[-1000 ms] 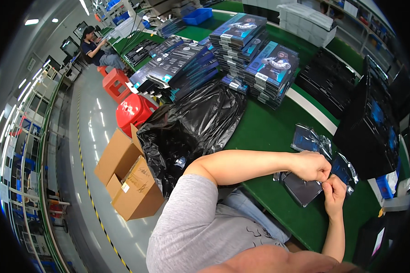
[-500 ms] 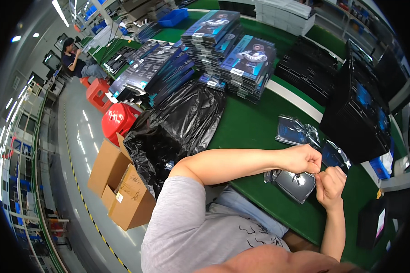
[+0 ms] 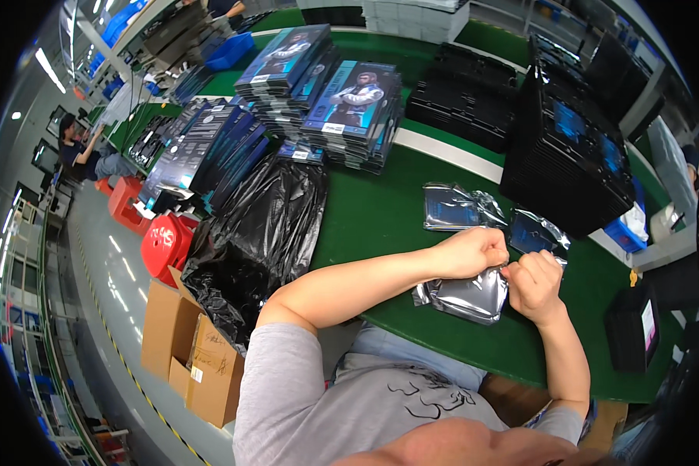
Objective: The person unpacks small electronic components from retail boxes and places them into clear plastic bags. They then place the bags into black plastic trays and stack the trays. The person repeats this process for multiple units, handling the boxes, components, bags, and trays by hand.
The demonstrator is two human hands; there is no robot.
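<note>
A silvery, shiny antistatic bag [image 3: 467,298] lies on the green table in front of me, with something flat and rectangular inside that I cannot make out. Both fists meet over its far right corner, pinching the edge. My left hand [image 3: 472,252] is closed, palm down, its fingertips mostly hidden. Close beside it, my right hand [image 3: 534,286] is closed too, knuckles up. Just beyond my left hand rests another shiny bag [image 3: 452,208] with a dark blue flat thing in it. A similar bag [image 3: 537,233] sits behind my right hand.
Tall stacks of black trays [image 3: 571,147] stand at the far right. Printed flat boxes [image 3: 353,109] are piled toward the back. A black plastic bag [image 3: 276,210] drapes over the table's left edge, above an open cardboard box [image 3: 213,373]. Red stools [image 3: 165,242] and a seated person are farther left.
The whole view has swung, so the scene sits farther left. My fists have come slightly apart, still at the silvery bag's edge.
</note>
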